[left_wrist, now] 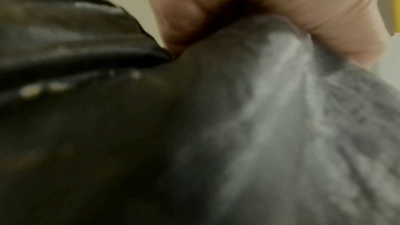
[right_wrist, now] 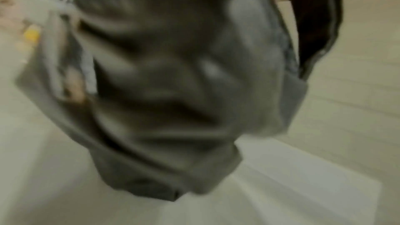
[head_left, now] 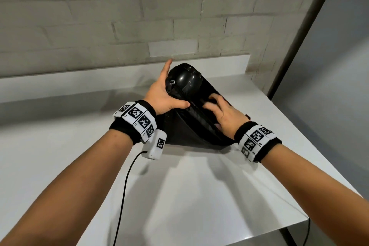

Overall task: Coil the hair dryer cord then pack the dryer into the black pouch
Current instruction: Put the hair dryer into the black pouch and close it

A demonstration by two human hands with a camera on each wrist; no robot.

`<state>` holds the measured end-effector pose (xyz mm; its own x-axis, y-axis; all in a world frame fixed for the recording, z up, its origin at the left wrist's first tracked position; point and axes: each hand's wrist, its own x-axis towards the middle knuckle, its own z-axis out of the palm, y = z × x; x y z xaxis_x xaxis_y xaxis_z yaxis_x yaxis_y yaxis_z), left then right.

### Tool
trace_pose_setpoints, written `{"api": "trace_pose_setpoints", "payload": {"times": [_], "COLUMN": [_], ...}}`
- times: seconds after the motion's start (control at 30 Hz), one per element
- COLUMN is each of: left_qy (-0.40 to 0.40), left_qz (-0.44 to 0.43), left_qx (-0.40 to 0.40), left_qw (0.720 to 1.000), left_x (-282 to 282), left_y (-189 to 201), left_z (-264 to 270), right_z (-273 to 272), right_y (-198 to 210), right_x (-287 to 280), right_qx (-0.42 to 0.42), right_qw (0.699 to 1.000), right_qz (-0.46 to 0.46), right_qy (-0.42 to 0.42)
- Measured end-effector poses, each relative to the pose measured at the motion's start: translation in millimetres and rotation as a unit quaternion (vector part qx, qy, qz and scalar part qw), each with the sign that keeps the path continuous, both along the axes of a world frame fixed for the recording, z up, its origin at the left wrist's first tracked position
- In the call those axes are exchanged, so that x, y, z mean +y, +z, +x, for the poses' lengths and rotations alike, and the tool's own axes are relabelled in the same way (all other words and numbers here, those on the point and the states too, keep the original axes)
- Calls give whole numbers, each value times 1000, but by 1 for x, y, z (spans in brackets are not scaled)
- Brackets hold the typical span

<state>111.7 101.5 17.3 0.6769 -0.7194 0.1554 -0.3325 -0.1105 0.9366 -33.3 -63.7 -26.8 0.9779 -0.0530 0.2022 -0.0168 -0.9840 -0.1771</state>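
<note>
- Head view looks down from above and behind both hands.
- Both wrist views press close, blurred, against the soft black fabric pouch (head_left: 189, 126) all views share.

A glossy black hair dryer (head_left: 186, 79) sits in a matte black pouch (head_left: 180, 132) on the white table (head_left: 199, 185), wristbands (head_left: 137, 120) black-and-white checked.

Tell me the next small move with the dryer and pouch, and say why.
Probably push the hair dryer deeper: its rounded end still shows in the black pouch mouth. The left hand holds the opening's edge; the right hand has fingers inside.
</note>
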Motion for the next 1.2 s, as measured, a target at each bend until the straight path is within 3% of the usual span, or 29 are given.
{"api": "trace_pose_setpoints", "payload": {"times": [0.13, 0.3, 0.4, 0.53, 0.7, 0.87, 1.0, 1.1, 1.2], "left_qy": [29, 33, 47, 56, 39, 18, 30, 41, 48], "left_qz": [-27, -50, -50, -40, -43, -25, -27, -30, -28], "left_qx": [-12, -41, -60, -76, -79, -78, -69, -71, -70], "left_qw": [999, 997, 996, 995, 995, 996, 997, 996, 996], "left_x": [9, 15, 21, 32, 37, 42, 42, 40, 38], "left_y": [0, -2, -1, -3, -7, -8, -16, -19, -21], "left_z": [10, 14, 15, 19, 22, 23, 21, 19, 16], "right_z": [2, 5, 6, 5, 8, 13, 10, 9, 18], "right_y": [0, -1, -1, 11, 42, 70, 78, 73, 68], "right_x": [-17, -15, -15, -36, -44, -47, -41, -24, 9], "right_qx": [16, -60, -55, -20, -171, -280, -269, -234, -252], "right_qw": [984, 972, 954, 933, 889, 848, 856, 903, 938], "right_qz": [96, 36, -6, 199, 289, 312, 310, 172, 45], "right_qy": [-151, -225, -294, -298, -310, -324, -315, -316, -232]}}
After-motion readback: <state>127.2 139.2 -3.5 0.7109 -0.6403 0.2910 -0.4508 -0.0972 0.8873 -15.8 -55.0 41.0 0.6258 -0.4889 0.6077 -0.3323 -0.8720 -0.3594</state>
